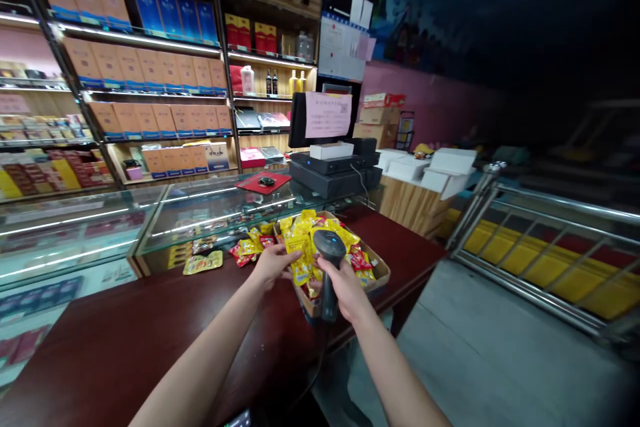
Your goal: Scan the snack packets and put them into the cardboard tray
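My right hand is wrapped round the handle of a black barcode scanner, held upright over a shallow cardboard box. My left hand grips the edge of a yellow packet just left of the scanner head. Many yellow and red snack packets fill the box. More packets lie against its left side. A flat yellow packet rests farther left on the dark red counter.
Behind the box stand a monitor with a pink notice and a black cash drawer. A mouse sits on a red mat. Glass display cases are at left, a metal railing at right. The scanner's cable hangs towards me.
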The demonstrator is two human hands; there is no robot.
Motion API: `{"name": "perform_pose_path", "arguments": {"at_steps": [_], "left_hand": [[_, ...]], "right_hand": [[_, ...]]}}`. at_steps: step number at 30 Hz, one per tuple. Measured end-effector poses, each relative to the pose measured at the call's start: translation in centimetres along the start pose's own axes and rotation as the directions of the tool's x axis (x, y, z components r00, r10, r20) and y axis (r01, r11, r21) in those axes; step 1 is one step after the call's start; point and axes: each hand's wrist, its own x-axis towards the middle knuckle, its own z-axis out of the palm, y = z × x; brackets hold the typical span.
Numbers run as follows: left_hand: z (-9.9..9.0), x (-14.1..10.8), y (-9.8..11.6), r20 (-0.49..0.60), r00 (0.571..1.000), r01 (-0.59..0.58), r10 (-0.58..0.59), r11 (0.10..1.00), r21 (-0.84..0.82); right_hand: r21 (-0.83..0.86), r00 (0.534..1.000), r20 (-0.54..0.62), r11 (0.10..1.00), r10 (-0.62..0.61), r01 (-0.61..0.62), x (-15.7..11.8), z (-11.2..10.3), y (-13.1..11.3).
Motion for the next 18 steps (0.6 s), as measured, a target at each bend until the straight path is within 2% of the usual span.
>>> {"name": "perform_pose_path", "arguments": {"at_steps": [4, 8, 11, 13, 16, 18], "left_hand": [[3.6, 1.3, -0.3, 0.045, 0.999, -0.021, 0.019, 0.999, 0.036], [5.2, 2.2, -1.0, 0.085, 0.996, -0.009, 0.003, 0.998, 0.064], [5.2, 2.5, -1.0, 0.072, 0.996, -0.067, 0.053, 0.976, 0.208], [4.6, 2.4, -0.6, 0.015, 0.990, -0.139, 0.143, 0.928, 0.346], [3.1, 1.9, 0.5, -0.082, 0.952, -0.215, 0.296, 0.834, 0.508], [1.8, 1.5, 0.9, -0.116, 0.933, -0.228, 0.340, 0.810, 0.541]], "right_hand": [[0.012, 0.999, -0.049, 1.000, -0.016, 0.017, 0.9, -3.0, -0.6], [0.034, 0.997, -0.078, 0.999, -0.003, 0.006, 1.8, -4.7, -0.7], [0.049, 0.997, -0.079, 0.999, -0.009, 0.012, 2.3, -5.2, -0.8], [0.068, 0.997, -0.074, 0.997, -0.016, 0.021, 2.5, -5.1, -1.0], [0.092, 0.998, -0.059, 0.995, -0.024, 0.029, 2.3, -4.1, -1.7], [0.093, 0.999, -0.031, 0.995, -0.028, 0.030, 2.0, -2.9, -2.2]]}}
